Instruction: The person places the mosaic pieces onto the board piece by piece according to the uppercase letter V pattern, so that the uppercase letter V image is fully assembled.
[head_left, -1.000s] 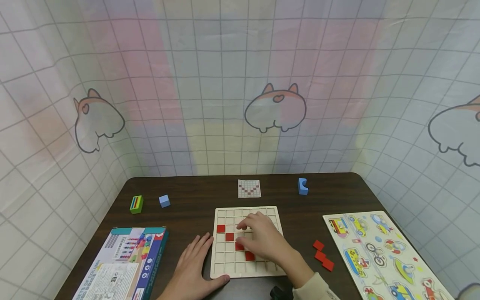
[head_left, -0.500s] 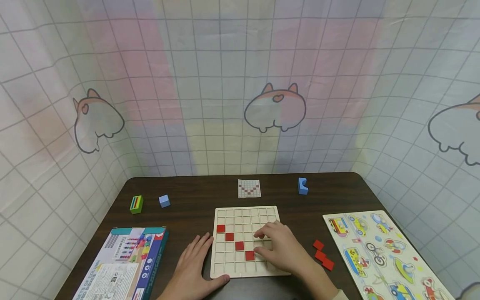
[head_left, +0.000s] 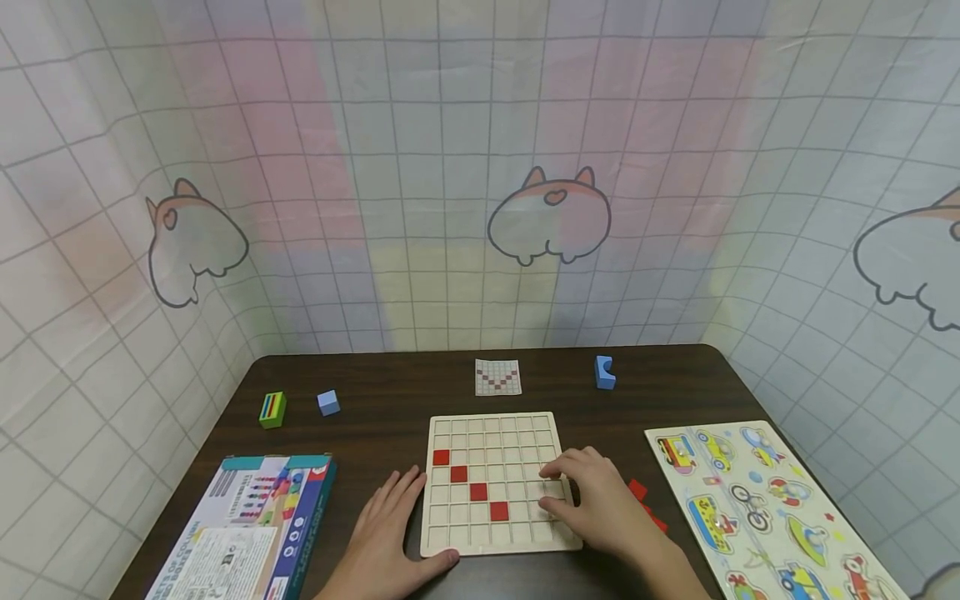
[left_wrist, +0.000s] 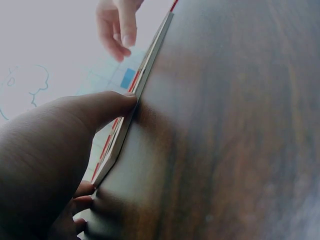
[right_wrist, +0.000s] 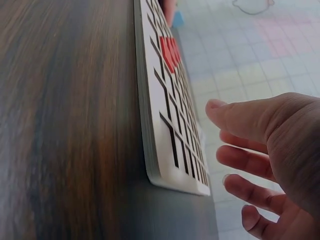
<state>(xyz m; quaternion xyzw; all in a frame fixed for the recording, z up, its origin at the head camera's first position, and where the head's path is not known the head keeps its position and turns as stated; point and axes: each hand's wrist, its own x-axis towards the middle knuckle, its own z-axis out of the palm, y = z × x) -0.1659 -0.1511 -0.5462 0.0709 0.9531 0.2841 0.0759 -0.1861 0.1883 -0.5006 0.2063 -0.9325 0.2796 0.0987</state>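
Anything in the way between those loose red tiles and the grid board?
Only the right hand, over that gap in the head view, partly hiding the loose red tiles; no other object shows between them and the grid board.

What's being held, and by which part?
Nothing is gripped: the right hand is empty; the left hand merely rests its thumb against the near edge of the grid board.

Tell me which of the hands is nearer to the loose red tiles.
Right: the right hand is just left of the loose red tiles, partly hiding them; the left hand is farther left, across the board from them.
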